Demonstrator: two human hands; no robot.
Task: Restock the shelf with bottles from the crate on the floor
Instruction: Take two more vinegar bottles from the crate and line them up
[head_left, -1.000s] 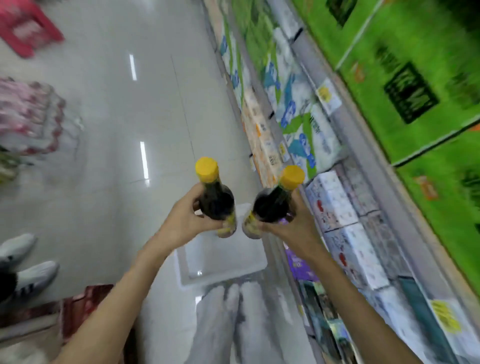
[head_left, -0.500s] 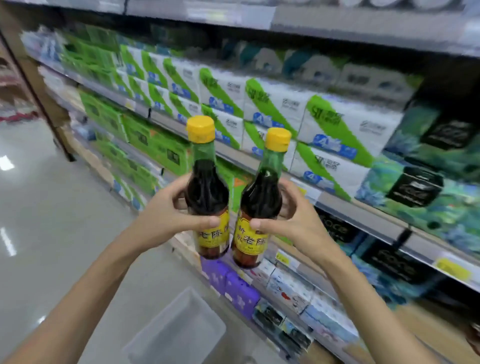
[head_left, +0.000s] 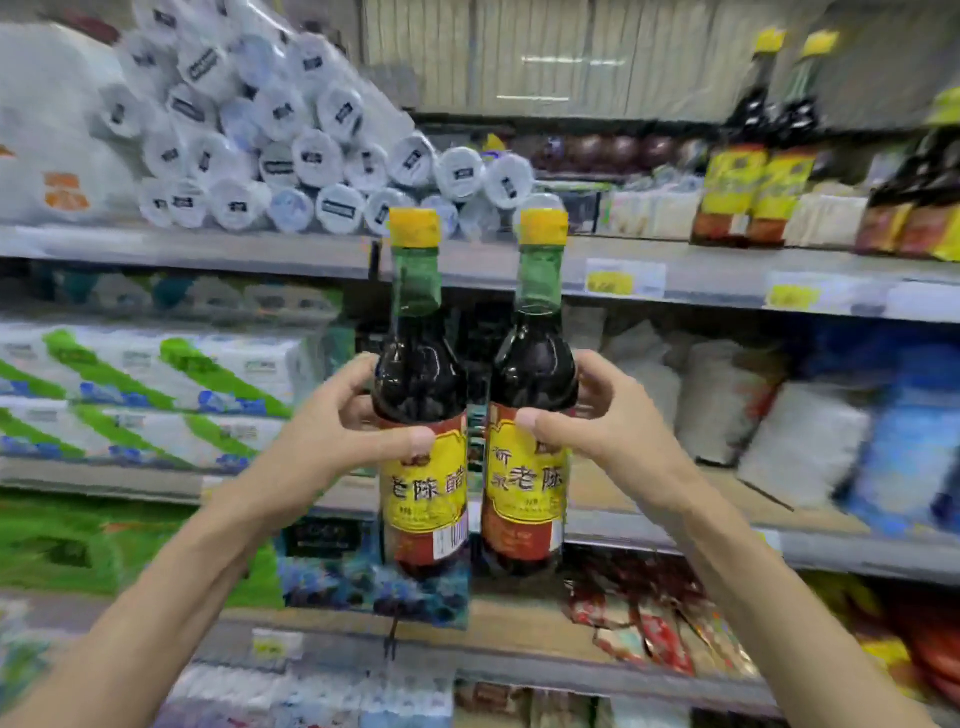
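Two dark bottles with yellow caps are held upright, side by side and nearly touching, before the shelving — the left bottle (head_left: 422, 415) gripped by the left hand (head_left: 332, 431), the right bottle (head_left: 532, 410) by the right hand (head_left: 608, 431). Open shelf (head_left: 623, 260) space lies behind the caps, left of two matching bottles (head_left: 758, 156) — both arms reaching forward.

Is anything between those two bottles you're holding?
Nothing: in the head view, the left bottle and right bottle stand side by side, nearly touching.

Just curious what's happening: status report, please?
Left hand grips left bottle; right hand grips right bottle. Both upright, unshelved. Matching bottles upper right. Nothing blocking.
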